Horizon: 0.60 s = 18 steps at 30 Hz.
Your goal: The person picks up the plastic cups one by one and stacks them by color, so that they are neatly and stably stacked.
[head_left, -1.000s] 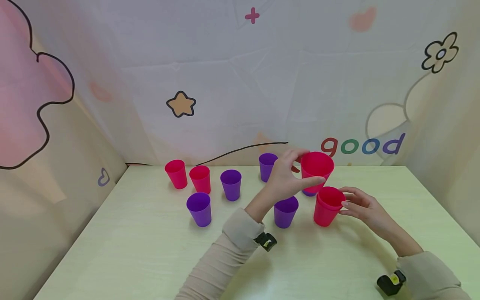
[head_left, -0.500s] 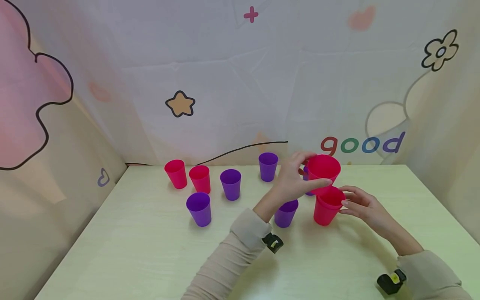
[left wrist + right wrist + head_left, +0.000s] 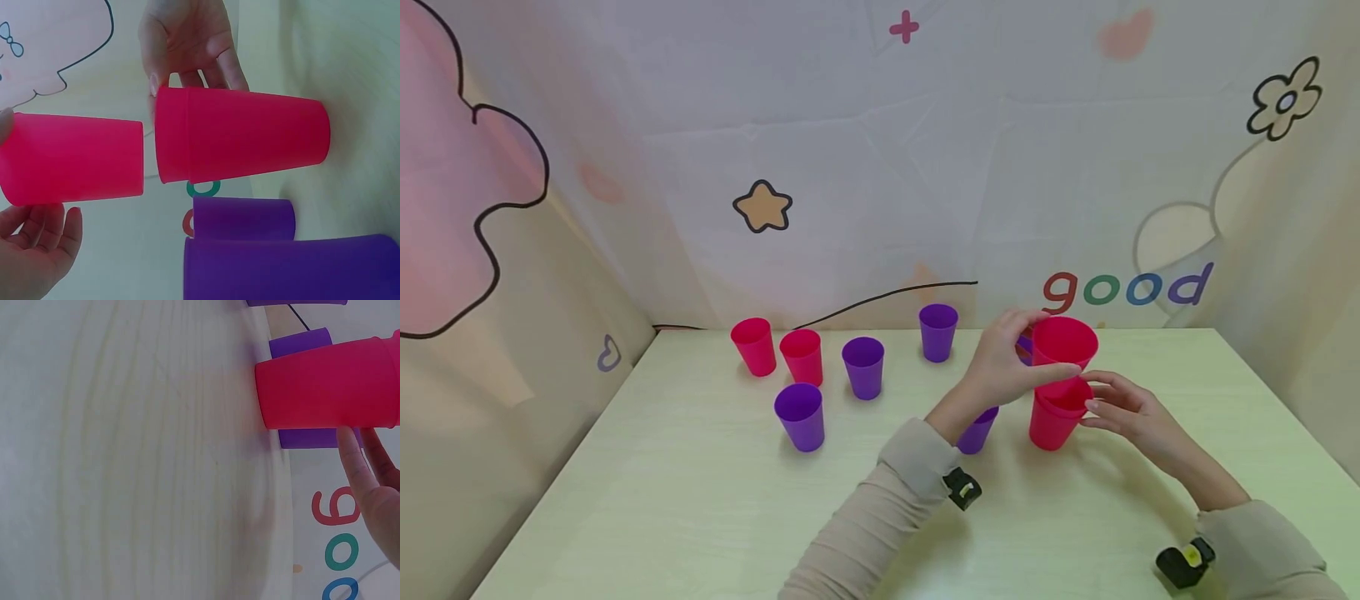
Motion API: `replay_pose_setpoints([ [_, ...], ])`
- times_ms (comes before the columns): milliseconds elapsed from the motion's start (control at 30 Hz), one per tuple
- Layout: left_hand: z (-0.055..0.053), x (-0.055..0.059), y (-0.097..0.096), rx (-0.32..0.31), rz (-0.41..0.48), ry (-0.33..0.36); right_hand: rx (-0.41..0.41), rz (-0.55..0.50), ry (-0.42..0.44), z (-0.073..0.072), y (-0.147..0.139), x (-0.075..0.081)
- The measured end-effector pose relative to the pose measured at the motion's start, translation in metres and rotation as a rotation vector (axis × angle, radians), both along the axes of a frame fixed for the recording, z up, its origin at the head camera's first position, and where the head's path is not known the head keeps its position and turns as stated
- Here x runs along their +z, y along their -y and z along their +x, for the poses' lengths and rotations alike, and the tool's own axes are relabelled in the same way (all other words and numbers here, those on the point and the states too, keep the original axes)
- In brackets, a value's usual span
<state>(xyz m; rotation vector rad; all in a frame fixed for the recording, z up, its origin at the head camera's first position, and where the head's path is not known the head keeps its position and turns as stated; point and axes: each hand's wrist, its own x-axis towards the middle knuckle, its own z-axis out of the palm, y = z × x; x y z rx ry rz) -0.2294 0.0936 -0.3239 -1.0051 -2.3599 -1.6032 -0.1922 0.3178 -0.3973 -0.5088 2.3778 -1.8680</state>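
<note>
My left hand (image 3: 1009,360) holds a red plastic cup (image 3: 1066,340) by its sides, thumb in front and fingers behind. Directly below stand two nested red cups (image 3: 1054,425), their doubled rims visible in the left wrist view. A narrow gap separates the held cup's base (image 3: 134,159) from the upper rim of that nested pair (image 3: 250,132). Against the right side of the pair, the extended fingers of my right hand (image 3: 1138,421) touch the wall. Behind my left hand, one purple cup (image 3: 1024,348) is mostly hidden; another purple cup (image 3: 979,432) is partly covered by my wrist.
To the left on the pale wooden table (image 3: 647,500) stand two red cups, one farther left (image 3: 754,348) and one beside it (image 3: 802,358). Purple cups stand nearby (image 3: 863,371), nearer the front (image 3: 801,421) and at the back (image 3: 937,335). A printed curtain (image 3: 850,150) hangs behind.
My left hand has carried the red cup rightward and slightly down, from behind and left of the nested pair to above it. My right hand stays at the pair's side.
</note>
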Motion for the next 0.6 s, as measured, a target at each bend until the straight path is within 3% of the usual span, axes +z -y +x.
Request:
replay_pose_setpoints([
  [600,-0.004,-0.015,-0.015,-0.005,-0.034,0.067,0.044,-0.034,-0.008,-0.001,-0.003,-0.001],
])
